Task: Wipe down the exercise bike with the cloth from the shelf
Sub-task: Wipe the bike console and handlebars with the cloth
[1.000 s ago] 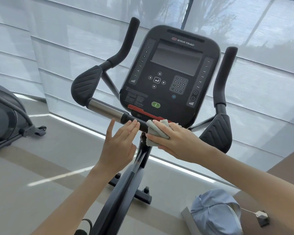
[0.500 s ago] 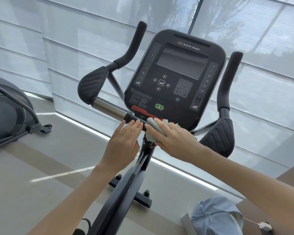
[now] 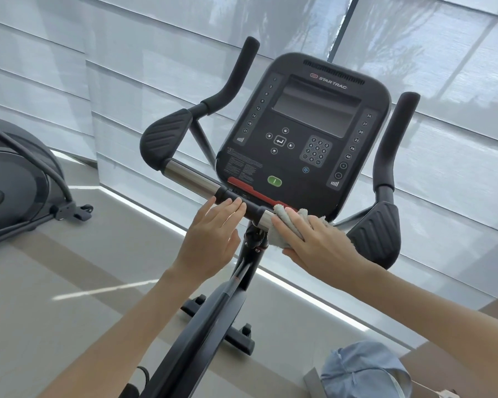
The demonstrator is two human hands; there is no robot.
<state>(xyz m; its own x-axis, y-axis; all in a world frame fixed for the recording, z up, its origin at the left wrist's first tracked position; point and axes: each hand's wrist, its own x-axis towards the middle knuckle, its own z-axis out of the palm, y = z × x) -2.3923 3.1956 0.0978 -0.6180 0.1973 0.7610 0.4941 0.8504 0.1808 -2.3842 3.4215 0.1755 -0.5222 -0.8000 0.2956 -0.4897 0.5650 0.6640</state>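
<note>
Over the last second our right hand (image 3: 314, 242) slides the cloth (image 3: 281, 211) along the handlebar (image 3: 184, 175) towards the right side, away from our left hand (image 3: 213, 234). Earlier the cloth sat almost against the left fingertips; now a short bright band of metal shows between them. We judge that the middle of the bar is done and that the pass is heading for the right elbow pad (image 3: 377, 234).

The right hand has the cloth wrapped against the bar just under the console (image 3: 302, 133). Its fingers lie nearly flat over the top and the thumb is underneath, so the cloth is pinched between them. The left hand is flat and holds nothing, its straight fingers resting on the black collar of the bar, seemingly to steady the exercise bike (image 3: 213, 326).

Most of the bike looks untouched by this stroke: the console face, both upright grips, the left elbow pad (image 3: 163, 139) and the frame below, so we judge the job to be in its early part.

The lower edge of the console hangs close over the cloth, and the red strip and green button there could be pressed by accident. Another machine (image 3: 15, 179) stands well apart on the left, and a blue cap (image 3: 362, 369) lies low on the right, clear of our arms. Pale blinds (image 3: 69, 67) fill the background
</note>
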